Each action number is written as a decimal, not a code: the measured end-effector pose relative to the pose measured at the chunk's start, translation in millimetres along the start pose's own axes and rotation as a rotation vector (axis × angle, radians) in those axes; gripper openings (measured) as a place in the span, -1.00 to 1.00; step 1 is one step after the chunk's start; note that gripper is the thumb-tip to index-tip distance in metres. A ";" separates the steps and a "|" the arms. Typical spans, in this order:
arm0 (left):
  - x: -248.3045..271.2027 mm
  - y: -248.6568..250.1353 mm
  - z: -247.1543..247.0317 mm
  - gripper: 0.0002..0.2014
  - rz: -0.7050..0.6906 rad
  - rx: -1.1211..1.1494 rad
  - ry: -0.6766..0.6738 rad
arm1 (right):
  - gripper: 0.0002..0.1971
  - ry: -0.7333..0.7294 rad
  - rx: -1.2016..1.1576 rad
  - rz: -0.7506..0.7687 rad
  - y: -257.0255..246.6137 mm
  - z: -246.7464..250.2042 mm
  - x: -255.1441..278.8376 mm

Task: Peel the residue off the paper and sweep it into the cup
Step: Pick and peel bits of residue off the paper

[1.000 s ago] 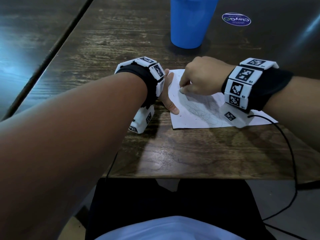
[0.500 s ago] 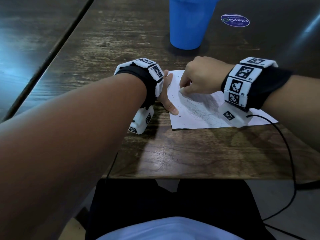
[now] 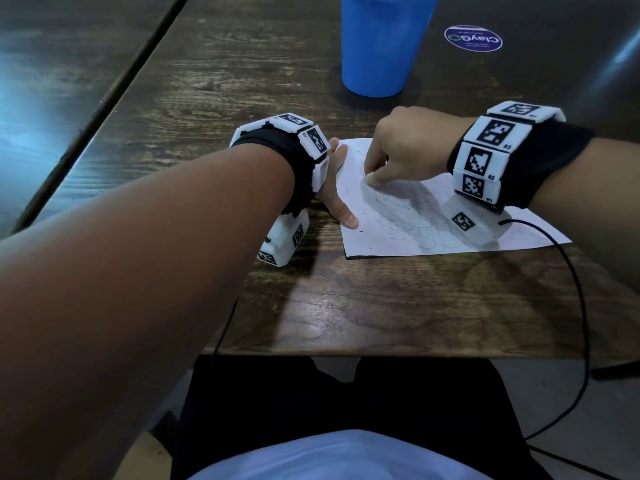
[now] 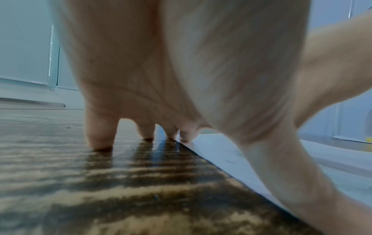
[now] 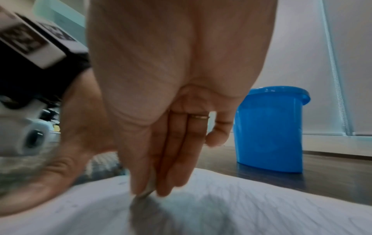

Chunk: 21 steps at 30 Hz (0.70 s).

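Note:
A white sheet of paper (image 3: 398, 237) with pencil scribbles lies on the wooden table (image 3: 346, 306). Small dark specks of residue (image 3: 362, 213) dot its left part. My left hand (image 3: 341, 185) presses flat on the sheet's left edge, thumb on the paper (image 4: 221, 152) and straight fingers (image 4: 99, 135) on the wood. My right hand (image 3: 372, 176) pinches a small pale eraser-like piece (image 5: 150, 188) and holds its tip against the paper (image 5: 241, 206). The blue cup (image 3: 379, 46) stands upright beyond the sheet, also in the right wrist view (image 5: 269, 132).
A round purple sticker (image 3: 473, 38) sits on the table to the right of the cup. A black cable (image 3: 581, 306) runs from my right wrist over the table's near edge. A seam (image 3: 114, 98) splits the table on the left.
My right hand's fingertips have shifted slightly across the paper with the pale piece. The left hand has stayed pressed on the sheet's edge.

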<state>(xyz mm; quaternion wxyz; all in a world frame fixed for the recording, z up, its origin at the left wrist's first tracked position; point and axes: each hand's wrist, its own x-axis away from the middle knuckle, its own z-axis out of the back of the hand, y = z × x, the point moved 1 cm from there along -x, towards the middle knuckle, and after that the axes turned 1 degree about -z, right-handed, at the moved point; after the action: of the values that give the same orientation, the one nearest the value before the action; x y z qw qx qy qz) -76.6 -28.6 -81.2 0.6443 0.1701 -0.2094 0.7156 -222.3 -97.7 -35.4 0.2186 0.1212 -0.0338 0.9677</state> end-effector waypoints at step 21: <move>5.0 4.9 3.2 0.42 0.001 -0.010 0.024 | -0.83 -0.148 -0.051 0.049 -8.0 -3.1 14.3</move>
<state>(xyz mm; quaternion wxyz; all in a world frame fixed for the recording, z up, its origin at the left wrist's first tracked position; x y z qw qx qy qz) -82.2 -26.5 -76.2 0.6472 0.1581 -0.2052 0.7169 -232.0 -84.2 -34.8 0.1949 0.1858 -0.0775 0.9599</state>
